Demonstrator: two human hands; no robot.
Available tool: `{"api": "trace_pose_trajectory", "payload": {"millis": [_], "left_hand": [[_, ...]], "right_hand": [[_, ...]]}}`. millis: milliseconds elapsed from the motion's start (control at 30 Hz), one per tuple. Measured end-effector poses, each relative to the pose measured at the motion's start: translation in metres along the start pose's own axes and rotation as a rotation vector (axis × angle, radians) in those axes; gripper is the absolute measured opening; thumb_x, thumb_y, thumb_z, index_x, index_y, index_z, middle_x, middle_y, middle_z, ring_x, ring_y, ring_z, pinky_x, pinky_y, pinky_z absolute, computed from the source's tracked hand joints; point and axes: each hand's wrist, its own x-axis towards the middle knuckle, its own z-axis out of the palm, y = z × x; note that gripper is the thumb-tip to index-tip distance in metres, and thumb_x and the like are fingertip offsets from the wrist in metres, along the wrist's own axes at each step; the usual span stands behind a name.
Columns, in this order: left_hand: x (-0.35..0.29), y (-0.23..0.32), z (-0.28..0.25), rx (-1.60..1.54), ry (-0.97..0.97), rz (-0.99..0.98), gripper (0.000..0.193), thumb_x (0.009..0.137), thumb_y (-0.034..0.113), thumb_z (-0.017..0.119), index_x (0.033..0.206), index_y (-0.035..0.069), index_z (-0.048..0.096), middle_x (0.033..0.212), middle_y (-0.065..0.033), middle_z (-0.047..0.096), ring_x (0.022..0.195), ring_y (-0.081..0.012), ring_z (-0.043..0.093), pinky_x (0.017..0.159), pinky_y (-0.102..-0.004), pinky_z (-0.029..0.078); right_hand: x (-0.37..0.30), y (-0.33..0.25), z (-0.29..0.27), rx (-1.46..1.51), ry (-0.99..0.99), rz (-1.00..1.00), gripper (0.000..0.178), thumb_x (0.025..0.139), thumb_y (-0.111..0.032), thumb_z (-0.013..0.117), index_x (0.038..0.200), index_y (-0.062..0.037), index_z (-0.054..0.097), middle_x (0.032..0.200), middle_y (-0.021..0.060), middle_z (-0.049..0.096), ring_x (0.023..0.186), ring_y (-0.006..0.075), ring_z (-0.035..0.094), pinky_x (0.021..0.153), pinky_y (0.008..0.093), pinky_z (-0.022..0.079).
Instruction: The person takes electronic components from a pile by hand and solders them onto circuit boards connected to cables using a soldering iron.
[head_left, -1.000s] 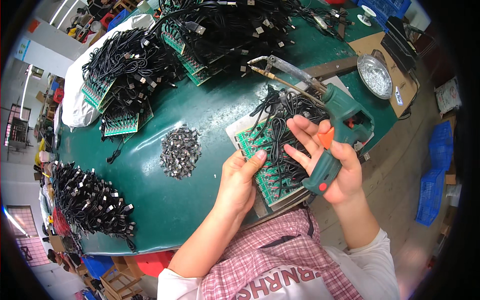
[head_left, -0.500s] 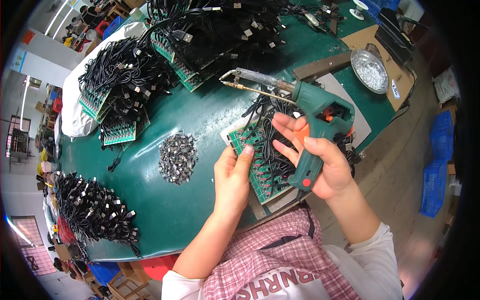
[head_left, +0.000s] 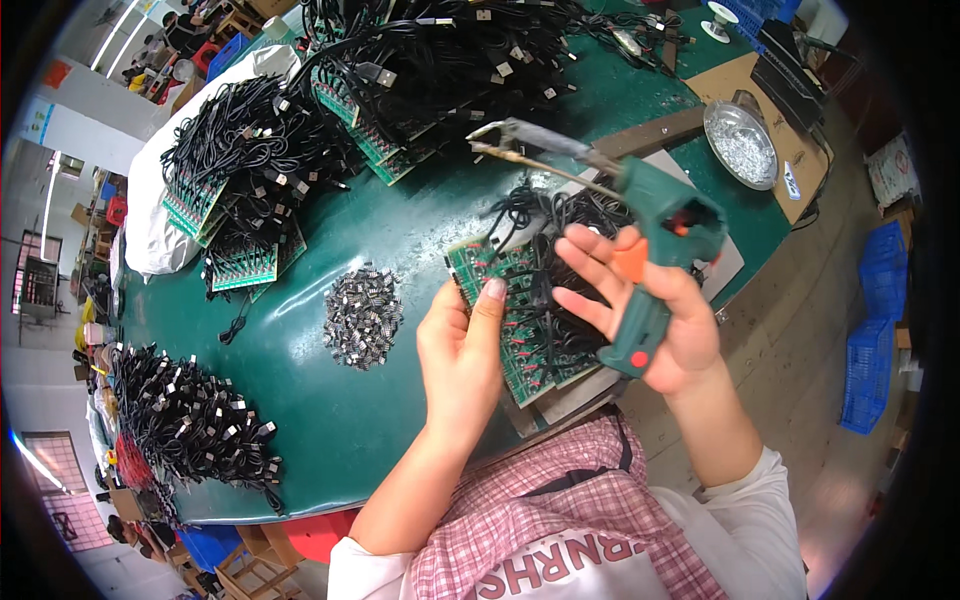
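Observation:
My left hand (head_left: 455, 350) grips the left edge of a green circuit board panel (head_left: 520, 365), thumb on top. Rows of small red and black wire ends show on the panel, and black cables (head_left: 545, 285) lie bunched across its right part. In my right hand (head_left: 685, 345) is a green soldering gun (head_left: 670, 200) with an orange trigger, its grip held between thumb and palm while the other fingers stretch out loosely. Its metal tip and thin feed tube point to the upper left, raised above the cables and touching nothing. The gun is slightly blurred.
A pile of small metal connectors (head_left: 362, 318) lies on the green table (head_left: 300, 420). Bundles of black USB cables (head_left: 190, 420) lie at left, with more on boards (head_left: 245, 265) behind. A round metal dish (head_left: 742, 146) sits on cardboard at far right. Blue crates (head_left: 872, 360) stand on the floor.
My right hand has moved right with the soldering gun, and the gun's tip has shifted up and to the right. My left hand keeps hold of the board, which has tilted slightly.

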Motion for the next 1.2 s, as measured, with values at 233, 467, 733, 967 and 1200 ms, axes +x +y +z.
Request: {"api": "trace_pose_trajectory", "payload": {"millis": [233, 467, 733, 967, 1200], "left_hand": [[0.015, 0.104, 0.012, 0.096, 0.021, 0.244, 0.012, 0.097, 0.014, 0.057, 0.094, 0.002, 0.060, 0.078, 0.0042, 0.055, 0.070, -0.0008, 0.046, 0.060, -0.0189, 0.040], [0.017, 0.213, -0.059, 0.525, 0.240, 0.574, 0.016, 0.092, 0.017, 0.062, 0.090, 0.001, 0.060, 0.077, -0.0011, 0.057, 0.069, -0.0079, 0.049, 0.061, -0.0240, 0.041], [-0.112, 0.349, -0.321, 0.275, 0.628, 0.443, 0.028, 0.096, 0.018, 0.055, 0.114, -0.002, 0.060, 0.106, -0.0140, 0.067, 0.080, -0.0242, 0.069, 0.072, -0.0349, 0.057], [-0.169, 0.259, -0.483, 0.502, 1.295, -0.183, 0.021, 0.088, 0.032, 0.067, 0.087, 0.012, 0.063, 0.071, -0.0020, 0.062, 0.056, -0.0177, 0.057, 0.049, -0.0348, 0.044], [-0.107, 0.258, -0.415, 1.263, 0.996, 0.384, 0.053, 0.096, 0.032, 0.054, 0.133, -0.006, 0.047, 0.134, -0.0208, 0.051, 0.125, -0.0254, 0.048, 0.106, -0.0328, 0.034]], "right_hand": [[-0.023, -0.045, -0.011, 0.063, -0.021, -0.264, 0.031, 0.092, -0.017, 0.054, 0.121, -0.0059, 0.054, 0.139, 0.0212, 0.043, 0.135, 0.0343, 0.038, 0.107, 0.0567, 0.037], [-0.057, -0.055, -0.062, -0.032, -0.169, -0.287, 0.047, 0.099, -0.012, 0.042, 0.143, -0.0009, 0.033, 0.152, 0.0194, 0.024, 0.144, 0.0311, 0.019, 0.116, 0.0498, 0.028], [-0.039, -0.027, -0.069, -0.019, -0.058, -0.208, 0.047, 0.098, -0.015, 0.046, 0.142, -0.0030, 0.034, 0.143, 0.0165, 0.038, 0.137, 0.0280, 0.035, 0.110, 0.0421, 0.040], [-0.035, -0.018, -0.058, -0.152, 0.091, -0.189, 0.041, 0.096, -0.016, 0.053, 0.134, -0.0056, 0.042, 0.126, 0.0137, 0.052, 0.120, 0.0225, 0.053, 0.097, 0.0339, 0.052], [-0.043, -0.012, -0.025, -0.228, 0.140, -0.195, 0.040, 0.095, -0.015, 0.054, 0.132, -0.0058, 0.042, 0.111, 0.0100, 0.054, 0.106, 0.0205, 0.059, 0.090, 0.0320, 0.056]]}}
